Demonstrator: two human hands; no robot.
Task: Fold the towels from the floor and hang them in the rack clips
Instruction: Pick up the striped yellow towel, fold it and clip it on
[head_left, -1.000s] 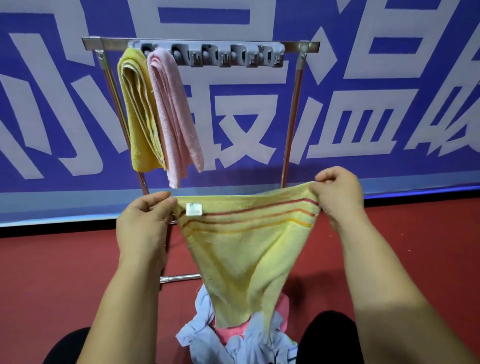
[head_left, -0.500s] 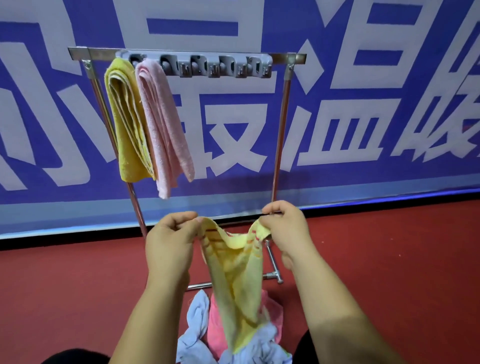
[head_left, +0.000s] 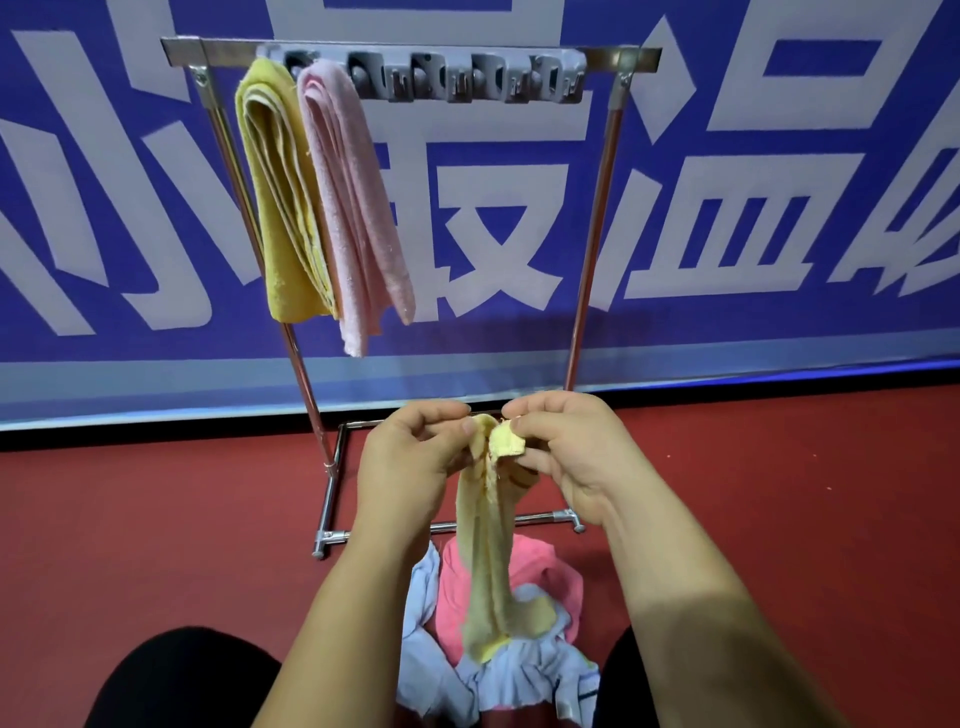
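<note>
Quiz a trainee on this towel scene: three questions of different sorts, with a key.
1. True or false: three towels hang on the rack.
2. The left hand and the right hand both pinch: A pink towel, B yellow towel, C white cloth?
3. Fill in: the unfolded pile lies on the ___.
Key: 1 false; 2 B; 3 floor.

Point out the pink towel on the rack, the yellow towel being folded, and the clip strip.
pink hanging towel (head_left: 358, 208), head view, mid-length of its fold.
held yellow towel (head_left: 488, 545), head view, its hanging middle.
clip strip (head_left: 457, 78), head view, grey centre.
</note>
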